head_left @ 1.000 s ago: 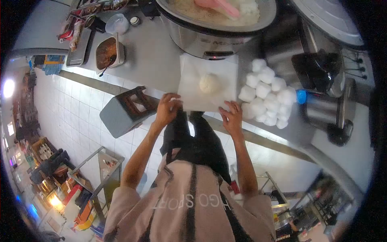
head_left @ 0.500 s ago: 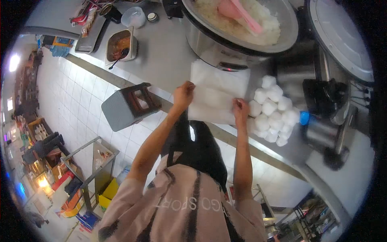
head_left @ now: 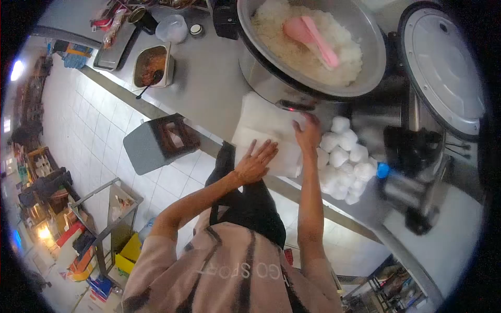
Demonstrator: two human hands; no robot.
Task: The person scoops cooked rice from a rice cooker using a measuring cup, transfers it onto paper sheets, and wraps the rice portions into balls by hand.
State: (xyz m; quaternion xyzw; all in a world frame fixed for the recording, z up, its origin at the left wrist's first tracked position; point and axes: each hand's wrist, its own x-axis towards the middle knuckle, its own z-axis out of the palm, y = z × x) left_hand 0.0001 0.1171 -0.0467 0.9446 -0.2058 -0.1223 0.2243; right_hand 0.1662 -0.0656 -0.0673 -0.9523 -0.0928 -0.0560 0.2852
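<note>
Head view: metal counter point(head_left: 203, 78), tiled floor point(head_left: 83, 128); left hand point(head_left: 255, 163) spread on paper point(head_left: 263, 122), right hand point(head_left: 308, 134) curled, grip unclear.

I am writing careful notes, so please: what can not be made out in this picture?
In the head view:
What lies under the paper: hidden by the sheet itself and the left hand.
Whether the right hand pinches the paper: its own fingers hide this.
The rice cooker's far rim: cut off by the top edge.
Items on the metal rack: too small and blurred.

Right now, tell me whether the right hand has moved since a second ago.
Yes: the right hand has moved forward, closer to the rice cooker.
</note>
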